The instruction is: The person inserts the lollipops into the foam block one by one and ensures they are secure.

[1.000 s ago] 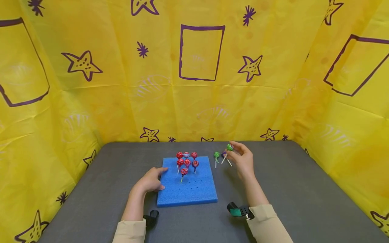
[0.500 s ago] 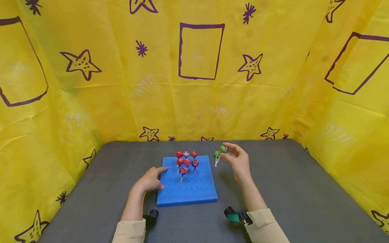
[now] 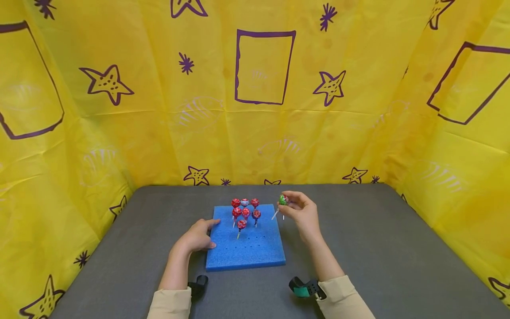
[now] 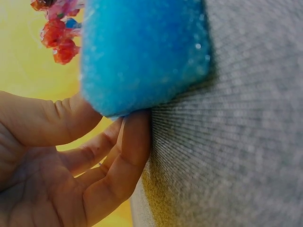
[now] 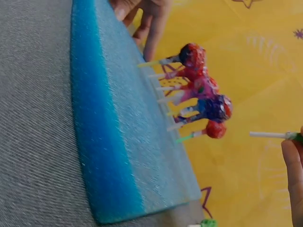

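- Right now a green-wrapped lollipop [image 3: 283, 200] is up in the air beside the far right part of the blue foam block, its white stick slanting down toward the block but apart from it.
- The right hand [image 3: 302, 216] pinches that lollipop by its wrapped head between thumb and fingertips.
- Just past that hand, another green lollipop [image 5: 208, 223] lies on the table; from overhead little more than its stick end shows.
- The blue foam block [image 3: 247, 259] lies flat between the two hands, small dark holes dotting its nearer part.
- Seven lollipops [image 3: 245, 213] stand in it, mostly red, in two rows of three with one in front; the front one leans a little.
- The left hand [image 3: 197, 235] is spread wide at the block's left edge, thumb and forefinger well apart, both touching the foam.
- Each wrist wears a black mount, below a beige sleeve [image 3: 170, 303].
- Under everything is a dark grey table [image 3: 370, 248], with yellow cloth [image 3: 159, 146] behind, printed with purple starfish.
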The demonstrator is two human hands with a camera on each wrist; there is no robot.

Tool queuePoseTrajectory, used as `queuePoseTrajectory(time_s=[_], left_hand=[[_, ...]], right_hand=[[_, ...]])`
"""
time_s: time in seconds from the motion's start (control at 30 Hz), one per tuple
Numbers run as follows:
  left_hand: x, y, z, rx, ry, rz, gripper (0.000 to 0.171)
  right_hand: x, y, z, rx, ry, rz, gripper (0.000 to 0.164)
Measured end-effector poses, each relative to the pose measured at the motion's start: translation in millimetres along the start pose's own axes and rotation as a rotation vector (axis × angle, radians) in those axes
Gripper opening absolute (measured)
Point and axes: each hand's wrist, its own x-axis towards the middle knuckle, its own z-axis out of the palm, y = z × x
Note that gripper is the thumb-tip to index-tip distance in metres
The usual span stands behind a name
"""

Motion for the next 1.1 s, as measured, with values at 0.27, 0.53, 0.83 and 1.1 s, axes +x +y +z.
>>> queuePoseTrajectory(time_s=[0.27,0.53,0.83,1.1], left_hand=[[0.8,-0.7,0.0,0.007,0.005,0.012,0.069],[1.0,-0.5,0.3,0.007,0.0,0.001,0.068],[-0.2,-0.6,0.1,0.001,0.0,0.001,0.067],[-1.1,-0.4,-0.8,0.003,0.0,0.015,0.068]], right_hand=[[-6.5,4.5,13.2,-0.046,-0.064,-0.008,0.038],[-12.1,12.2,23.4,-0.125,-0.151,-0.036,0.035],[-15.4,21.7,32.8,-0.19,-0.22,-0.017,0.032],[-16.9,26.9,36.5,-0.239,-0.263,-0.052,0.029]])
